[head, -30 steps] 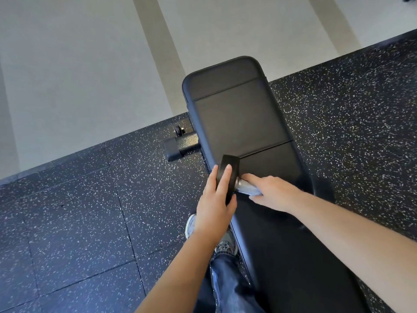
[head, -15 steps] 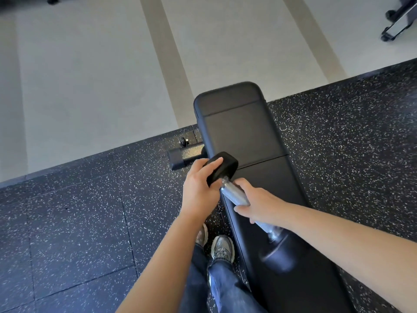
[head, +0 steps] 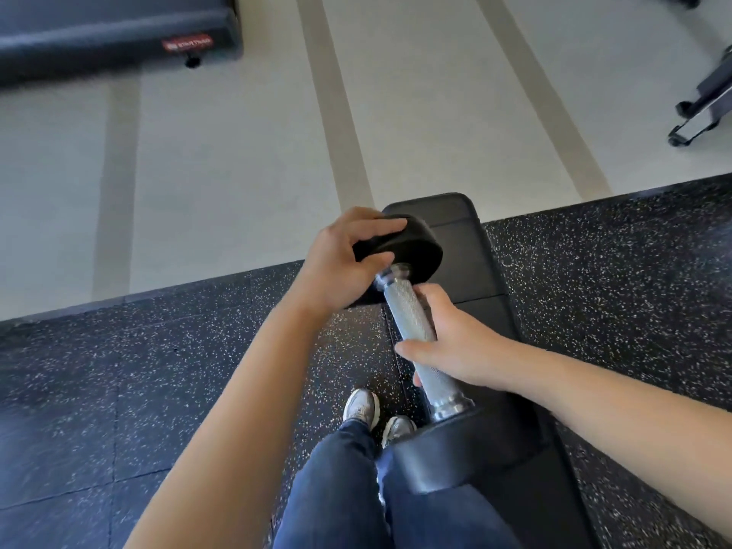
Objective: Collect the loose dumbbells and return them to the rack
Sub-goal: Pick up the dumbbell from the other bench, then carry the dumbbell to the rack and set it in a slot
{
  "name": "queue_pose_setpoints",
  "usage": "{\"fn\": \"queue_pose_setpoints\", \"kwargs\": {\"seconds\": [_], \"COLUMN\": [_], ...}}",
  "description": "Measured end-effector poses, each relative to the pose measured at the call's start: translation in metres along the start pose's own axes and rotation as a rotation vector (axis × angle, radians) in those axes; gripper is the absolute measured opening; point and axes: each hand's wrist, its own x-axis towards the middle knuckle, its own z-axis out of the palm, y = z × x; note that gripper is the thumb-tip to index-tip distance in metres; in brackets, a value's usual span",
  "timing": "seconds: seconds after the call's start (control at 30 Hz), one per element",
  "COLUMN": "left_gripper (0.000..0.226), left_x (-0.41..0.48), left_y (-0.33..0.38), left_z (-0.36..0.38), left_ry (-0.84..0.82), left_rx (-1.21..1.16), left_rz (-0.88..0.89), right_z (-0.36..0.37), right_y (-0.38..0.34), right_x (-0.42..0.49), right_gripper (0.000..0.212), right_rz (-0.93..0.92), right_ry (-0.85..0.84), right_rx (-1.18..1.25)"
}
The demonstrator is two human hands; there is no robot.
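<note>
A black dumbbell (head: 412, 311) with a knurled silver handle is held in the air in front of me, above a black padded bench (head: 463, 255). My left hand (head: 340, 259) grips its far round head from the left side. My right hand (head: 451, 342) wraps around the middle of the handle. The dumbbell's near head (head: 455, 449) is close to my thighs and tilted toward me. No rack is in view.
Black speckled rubber flooring (head: 119, 390) lies under my feet, meeting pale striped flooring (head: 237, 152) beyond. A dark padded platform (head: 111, 33) sits at the top left. A wheeled metal frame (head: 701, 109) stands at the top right.
Both hands have lifted the dumbbell off the bench and brought it up toward me. The view has tilted forward, and more of the pale floor shows.
</note>
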Motion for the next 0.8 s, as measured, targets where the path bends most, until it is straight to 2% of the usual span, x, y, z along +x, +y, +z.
{"fn": "queue_pose_setpoints", "kwargs": {"seconds": [0.17,0.4,0.5,0.8], "left_gripper": [0.043,0.043,0.038,0.038], "left_x": [-0.032,-0.07,-0.088,-0.17], "left_y": [0.05,0.111,0.13,0.143], "left_z": [-0.038,-0.082,-0.096,-0.146], "left_ry": [0.119,0.259,0.339,0.575], "left_rx": [-0.089,-0.036,0.039,0.139], "left_rz": [0.093,0.177,0.176,0.131], "right_z": [0.01,0.016,0.023,0.079], "right_y": [-0.045,-0.092,-0.113,-0.153], "right_x": [-0.047,-0.09,-0.1,-0.118], "right_gripper": [0.073,0.07,0.07,0.072], "right_rz": [-0.137,-0.416,-0.463,-0.521], "right_ry": [0.005,-0.106,-0.202,-0.343], "right_rx": [0.098,0.115,0.156,0.043]}}
